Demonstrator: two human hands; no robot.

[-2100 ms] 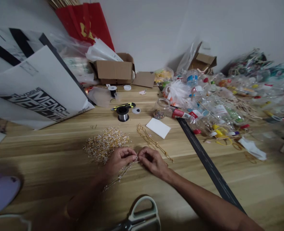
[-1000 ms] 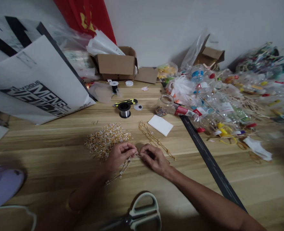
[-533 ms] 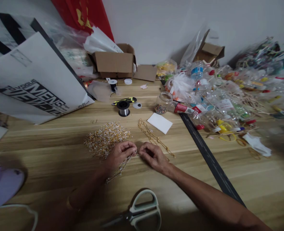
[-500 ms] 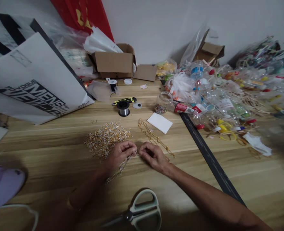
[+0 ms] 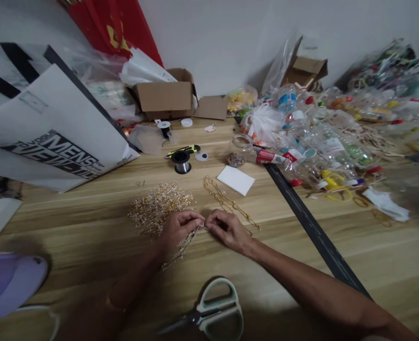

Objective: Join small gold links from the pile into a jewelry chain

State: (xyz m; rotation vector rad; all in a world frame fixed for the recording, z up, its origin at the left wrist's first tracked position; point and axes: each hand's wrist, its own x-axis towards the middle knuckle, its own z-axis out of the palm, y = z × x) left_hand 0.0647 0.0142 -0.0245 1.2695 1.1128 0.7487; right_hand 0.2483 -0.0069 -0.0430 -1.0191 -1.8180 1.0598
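One silver beaded chain is pinched by the left hand, presumably for steadiness, its tail toward seven o'clock. The right hand is pressed together, on what cannot be told. Glittering bits are heaped at ten, likely for reach.

The head camera looks forward and down over the table.

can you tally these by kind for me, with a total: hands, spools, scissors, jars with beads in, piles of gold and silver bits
Hands: 2 (left hand, right hand)
Spools: 2 (front spool, back spool)
Scissors: 1
Jar: 1
Pile: 1
Total: 7
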